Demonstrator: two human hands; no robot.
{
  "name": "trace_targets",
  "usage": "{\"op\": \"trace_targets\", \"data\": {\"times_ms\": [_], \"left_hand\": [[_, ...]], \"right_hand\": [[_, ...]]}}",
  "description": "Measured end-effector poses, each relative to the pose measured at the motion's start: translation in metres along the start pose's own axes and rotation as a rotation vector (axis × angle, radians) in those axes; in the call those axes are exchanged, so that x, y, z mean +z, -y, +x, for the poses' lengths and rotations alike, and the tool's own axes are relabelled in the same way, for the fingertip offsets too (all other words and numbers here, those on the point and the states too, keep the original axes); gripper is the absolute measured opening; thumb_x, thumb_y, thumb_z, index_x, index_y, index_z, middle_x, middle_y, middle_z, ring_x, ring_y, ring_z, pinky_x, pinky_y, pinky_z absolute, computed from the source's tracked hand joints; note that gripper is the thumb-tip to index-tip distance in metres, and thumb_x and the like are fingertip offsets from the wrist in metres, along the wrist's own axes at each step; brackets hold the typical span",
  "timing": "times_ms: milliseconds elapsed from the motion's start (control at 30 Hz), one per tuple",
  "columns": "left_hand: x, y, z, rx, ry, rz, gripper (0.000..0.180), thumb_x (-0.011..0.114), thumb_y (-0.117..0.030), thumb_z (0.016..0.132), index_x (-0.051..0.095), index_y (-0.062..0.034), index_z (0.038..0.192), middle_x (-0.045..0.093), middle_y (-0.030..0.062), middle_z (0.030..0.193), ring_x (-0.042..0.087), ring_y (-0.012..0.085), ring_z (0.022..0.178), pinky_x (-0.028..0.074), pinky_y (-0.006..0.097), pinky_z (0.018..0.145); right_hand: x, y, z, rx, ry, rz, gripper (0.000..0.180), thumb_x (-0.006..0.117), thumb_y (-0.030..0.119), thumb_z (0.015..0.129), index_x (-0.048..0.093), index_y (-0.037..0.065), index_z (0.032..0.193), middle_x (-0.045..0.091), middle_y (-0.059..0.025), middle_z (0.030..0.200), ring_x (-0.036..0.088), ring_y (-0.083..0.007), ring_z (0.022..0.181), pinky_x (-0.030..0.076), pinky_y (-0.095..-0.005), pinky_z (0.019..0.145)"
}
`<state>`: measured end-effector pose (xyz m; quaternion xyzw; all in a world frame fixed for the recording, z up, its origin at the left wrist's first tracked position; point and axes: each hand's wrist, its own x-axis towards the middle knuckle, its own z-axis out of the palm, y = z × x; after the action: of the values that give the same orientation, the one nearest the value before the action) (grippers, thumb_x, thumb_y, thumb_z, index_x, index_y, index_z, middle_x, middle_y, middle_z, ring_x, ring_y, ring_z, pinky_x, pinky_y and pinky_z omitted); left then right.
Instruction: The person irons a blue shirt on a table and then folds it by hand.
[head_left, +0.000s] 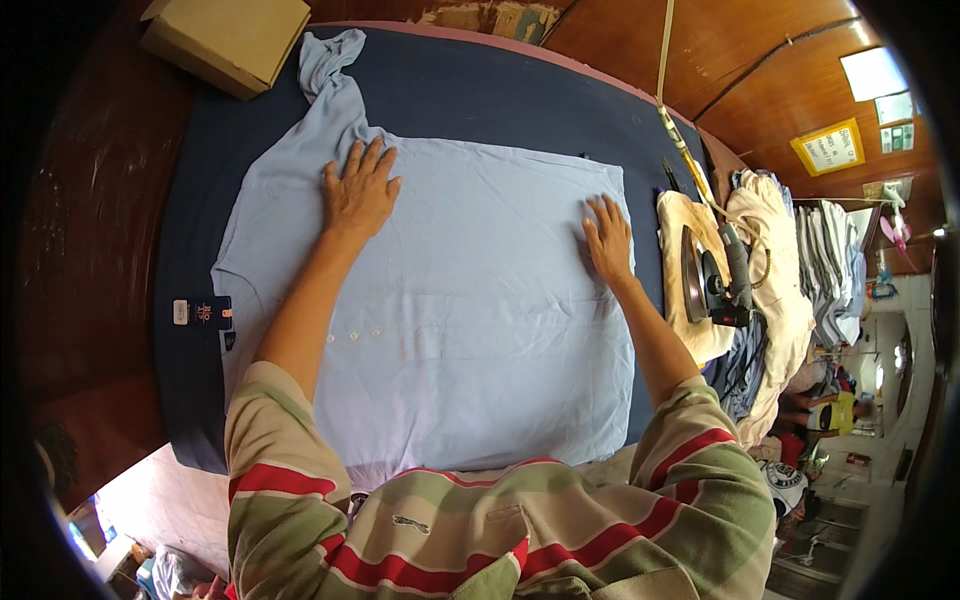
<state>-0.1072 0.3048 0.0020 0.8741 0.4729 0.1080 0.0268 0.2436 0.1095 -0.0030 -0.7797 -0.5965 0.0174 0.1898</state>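
A light blue shirt (480,260) lies spread flat, its collar end to the left and its hem to the right. One sleeve (335,90) stretches away at the far left, bunched at its end. My left hand (361,192) rests on the cloth near that sleeve's shoulder, fingers spread. Close to the hem, my right hand (608,240) lies on the shirt with its fingers stretched out, slightly blurred. Small buttons (354,336) show between my arms. A dark hang tag (208,312) sticks out at the collar.
Dark blue cloth (480,90) covers the table. An iron (712,280) stands on a pale pad (688,212) at the right, its cord rising upward. Beyond are folded clothes (832,265) in stacks. A cardboard box (228,42) sits at the far left corner. Another person (835,412) appears at far right.
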Motion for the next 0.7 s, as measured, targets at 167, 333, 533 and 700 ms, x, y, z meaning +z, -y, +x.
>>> {"op": "trace_targets", "data": {"times_ms": [167,333,533,700], "left_hand": [[0.010,-0.030,0.013,0.060,0.048,-0.016,0.052,0.047,-0.041,0.090,0.037,-0.0227,0.138,0.027,0.0019,0.148,0.021,0.0235,0.137,0.018,0.058,0.104],[-0.002,-0.001,0.022,-0.059,0.176,0.033,0.058,0.045,-0.045,0.090,0.029,-0.0260,0.142,0.022,0.0019,0.150,0.015,0.0240,0.139,0.014,0.060,0.104],[-0.002,-0.001,0.020,-0.049,0.143,-0.002,0.057,0.045,-0.045,0.090,0.030,-0.0255,0.142,0.022,0.0026,0.150,0.014,0.0242,0.139,0.012,0.059,0.105],[-0.001,-0.001,0.021,-0.056,0.138,-0.009,0.057,0.045,-0.045,0.090,0.032,-0.0243,0.141,0.022,0.0019,0.150,0.015,0.0246,0.139,0.013,0.058,0.106]], "right_hand": [[0.015,-0.013,0.053,0.130,0.011,-0.364,0.059,0.040,0.055,0.088,0.038,0.023,0.137,0.027,-0.0124,0.147,0.021,-0.0353,0.135,0.016,-0.0575,0.105],[-0.011,-0.036,0.070,0.207,0.224,-0.305,0.065,0.039,0.060,0.086,0.034,0.024,0.140,0.025,-0.0093,0.148,0.020,-0.0324,0.136,0.014,-0.0582,0.106],[-0.158,-0.119,0.039,0.142,-0.267,-0.546,0.068,0.069,0.032,0.076,0.040,0.014,0.134,0.045,-0.0192,0.132,0.047,-0.0347,0.117,0.041,-0.0439,0.092],[-0.215,-0.187,-0.034,0.465,-0.087,-0.327,0.057,0.074,0.033,0.069,0.055,0.002,0.113,0.064,-0.0153,0.088,0.062,-0.0294,0.077,0.050,-0.0387,0.070]]}}
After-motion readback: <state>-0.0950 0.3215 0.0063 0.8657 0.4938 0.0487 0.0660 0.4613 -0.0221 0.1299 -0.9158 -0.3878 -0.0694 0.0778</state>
